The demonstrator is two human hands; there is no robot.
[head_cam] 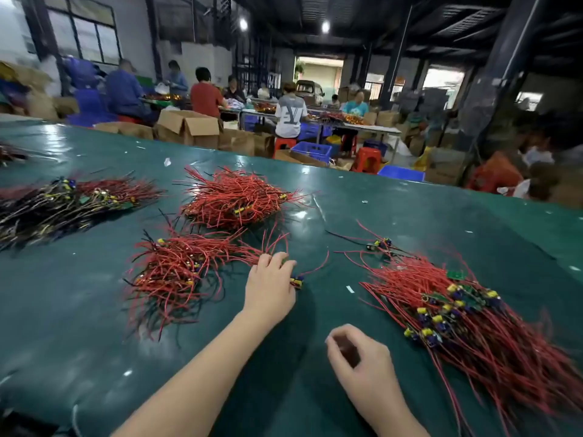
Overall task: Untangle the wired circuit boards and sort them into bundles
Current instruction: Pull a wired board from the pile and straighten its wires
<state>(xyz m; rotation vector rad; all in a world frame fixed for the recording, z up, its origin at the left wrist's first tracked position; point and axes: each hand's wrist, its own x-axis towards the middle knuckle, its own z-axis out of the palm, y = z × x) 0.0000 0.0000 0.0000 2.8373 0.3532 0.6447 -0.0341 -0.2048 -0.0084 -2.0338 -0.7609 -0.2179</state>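
Dim warehouse space fills the upper part of the frame, with seated workers (287, 111) at long tables, open cardboard boxes (189, 126), blue crates (312, 150) and red stools (366, 159). Below it, a glossy dark green desk (79, 310) covers most of the view. On the right edge of the frame lies the biggest bundle (473, 316) of red-wired circuit boards, its yellow and blue parts facing the centre and its wires trailing toward the lower right corner. At the left edge, a darker, blurred bundle (63, 206) of black and red wires sits well apart from the others. At upper centre rests a red bundle (236, 197), and just below it, toward the left, a looser red heap (176, 272). A few loose boards (381, 246) lie above the big bundle. The left hand (271, 285) reaches to the right end of the loose heap, fingers curled down onto the red wires of a single wired board (297, 280) whose yellow part shows beside the fingertips. The right hand (359, 361), at lower centre, hangs above the desk with fingers loosely curled, holding nothing visible.
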